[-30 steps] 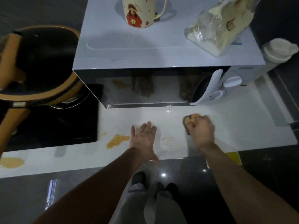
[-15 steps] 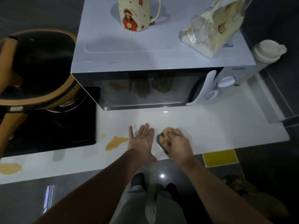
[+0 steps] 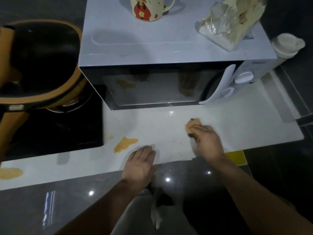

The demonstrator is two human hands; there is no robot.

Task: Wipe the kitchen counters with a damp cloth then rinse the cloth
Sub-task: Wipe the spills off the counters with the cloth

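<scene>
Okay, your right hand (image 3: 208,143) grips the crumpled tan cloth (image 3: 193,125), bunched at its eleven o'clock on the glossy white counter (image 3: 245,126). Your left hand (image 3: 140,160) rests flat, fingers straight, holding nothing. Risk: the runny orange-brown puddle (image 3: 125,144) at its ten o'clock could smear onto the black glass hob (image 3: 59,133) if you sweep leftward.

counter (image 3: 237,126): glossy white | microwave door (image 3: 152,85): reflective glass | floor (image 3: 67,200): polished tile
</scene>
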